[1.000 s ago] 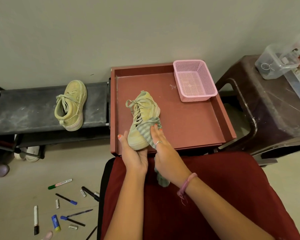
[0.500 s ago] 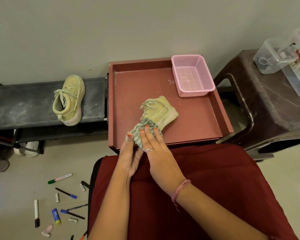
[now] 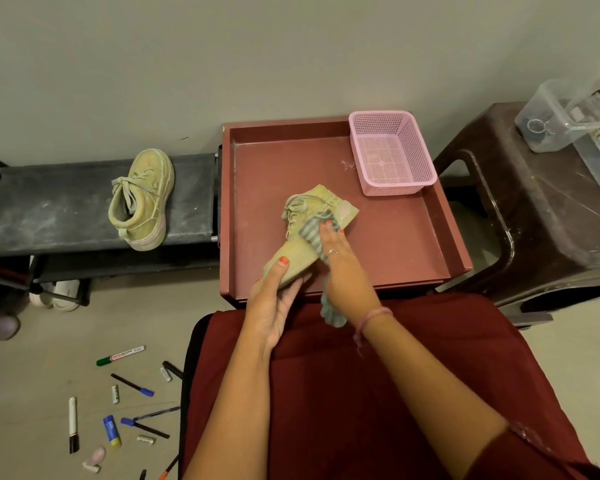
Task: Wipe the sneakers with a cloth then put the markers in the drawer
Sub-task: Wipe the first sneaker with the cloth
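Red drawer (image 3: 444, 237) holds pink basket (image 3: 392, 154); left hand (image 3: 274, 303) grips sneaker (image 3: 309, 237), right hand (image 3: 347, 268) presses cloth (image 3: 312, 232).

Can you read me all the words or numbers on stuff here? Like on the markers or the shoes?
No text here can be read.
Green-capped marker on the floor: print on its white barrel, too small and blurred to read.
White marker: no readable print.
Clear plastic boxes: labels on things inside, too blurred to read.
Sneaker on the shelf and held sneaker: no words or brand visible.

Left hand (image 3: 274, 306) gripping sneaker (image 3: 303, 244) over red drawer (image 3: 409, 251), right hand (image 3: 343, 268) pressing cloth (image 3: 310, 232) on it
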Tool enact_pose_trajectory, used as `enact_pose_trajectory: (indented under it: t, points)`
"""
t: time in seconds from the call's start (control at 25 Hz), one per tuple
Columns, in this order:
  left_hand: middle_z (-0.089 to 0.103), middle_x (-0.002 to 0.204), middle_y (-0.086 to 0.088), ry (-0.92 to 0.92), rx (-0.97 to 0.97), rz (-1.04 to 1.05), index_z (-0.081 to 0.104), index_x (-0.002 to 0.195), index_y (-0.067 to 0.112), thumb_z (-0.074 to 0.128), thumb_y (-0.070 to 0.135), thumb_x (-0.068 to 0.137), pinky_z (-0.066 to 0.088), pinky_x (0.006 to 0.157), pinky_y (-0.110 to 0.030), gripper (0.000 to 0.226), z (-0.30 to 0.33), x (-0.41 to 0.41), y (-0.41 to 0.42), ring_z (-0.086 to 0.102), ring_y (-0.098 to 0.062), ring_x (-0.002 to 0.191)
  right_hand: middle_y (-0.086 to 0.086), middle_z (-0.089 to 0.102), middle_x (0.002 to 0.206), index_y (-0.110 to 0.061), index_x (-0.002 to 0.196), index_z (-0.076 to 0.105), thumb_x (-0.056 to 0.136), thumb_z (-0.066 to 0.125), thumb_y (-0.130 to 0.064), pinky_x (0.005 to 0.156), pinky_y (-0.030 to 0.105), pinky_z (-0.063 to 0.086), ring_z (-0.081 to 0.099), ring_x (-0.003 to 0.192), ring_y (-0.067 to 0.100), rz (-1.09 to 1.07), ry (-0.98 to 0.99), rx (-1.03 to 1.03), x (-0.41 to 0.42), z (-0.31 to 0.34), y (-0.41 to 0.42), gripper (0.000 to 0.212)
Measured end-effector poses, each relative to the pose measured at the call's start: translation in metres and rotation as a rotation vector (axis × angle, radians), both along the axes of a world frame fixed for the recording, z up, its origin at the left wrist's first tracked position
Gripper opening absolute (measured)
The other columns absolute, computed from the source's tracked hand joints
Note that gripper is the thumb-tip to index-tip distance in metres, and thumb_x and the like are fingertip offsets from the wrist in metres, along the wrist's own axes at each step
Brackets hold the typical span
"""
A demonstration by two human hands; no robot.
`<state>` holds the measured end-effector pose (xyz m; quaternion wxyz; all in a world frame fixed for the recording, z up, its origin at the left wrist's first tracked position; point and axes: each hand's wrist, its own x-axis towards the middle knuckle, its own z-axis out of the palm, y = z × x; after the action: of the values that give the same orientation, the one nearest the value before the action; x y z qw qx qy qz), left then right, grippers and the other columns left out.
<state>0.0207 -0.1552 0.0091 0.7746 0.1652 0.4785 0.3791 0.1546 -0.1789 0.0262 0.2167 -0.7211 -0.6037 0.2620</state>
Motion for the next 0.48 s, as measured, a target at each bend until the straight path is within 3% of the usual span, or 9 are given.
enact_pose_trajectory:
  t: [0.12,0.2,0.32,0.48]
  points:
    - [0.073,0.103,-0.012,-0.042,-0.018,0.011,0.063,0.107,0.004,0.058,0.014,0.094,0.058,0.08,-0.023,0.018,0.006,0.0,0.0,0.068,-0.031,0.101,0.0,0.0,0.16,-0.016,0.152,0.006,0.077,0.034,0.023,0.118,0.032,0.014,-0.004,0.147,0.022,0.018,-0.096,-0.152,0.032,0.0,0.028,0.089]
    - [0.072,0.102,-0.012,-0.024,-0.017,0.01,0.063,0.107,0.006,0.058,0.014,0.094,0.058,0.072,-0.02,0.016,0.005,0.001,0.001,0.07,-0.027,0.094,0.0,0.0,0.16,-0.016,0.152,0.007,0.077,0.035,0.021,0.116,0.027,0.012,-0.004,0.147,0.022,0.014,-0.104,-0.168,0.023,0.003,0.028,0.088]
    - [0.068,0.111,-0.013,0.006,0.037,0.001,0.061,0.119,0.004,0.064,0.013,0.09,0.055,0.061,-0.017,0.031,0.0,0.002,0.002,0.066,-0.021,0.091,-0.002,0.006,0.159,-0.021,0.151,0.013,0.078,0.036,0.019,0.113,0.021,0.008,-0.002,0.147,0.02,0.06,-0.02,-0.087,0.002,0.011,0.006,0.087]
    - [0.07,0.094,0.0,0.095,0.167,-0.169,0.067,0.11,0.014,0.07,0.01,0.084,0.051,0.062,-0.015,0.026,-0.003,-0.005,0.003,0.062,-0.008,0.08,-0.006,0.012,0.158,-0.028,0.148,0.02,0.078,0.032,0.019,0.106,0.011,0.001,0.002,0.147,0.019,0.107,-0.042,0.02,-0.008,0.014,-0.028,0.086]
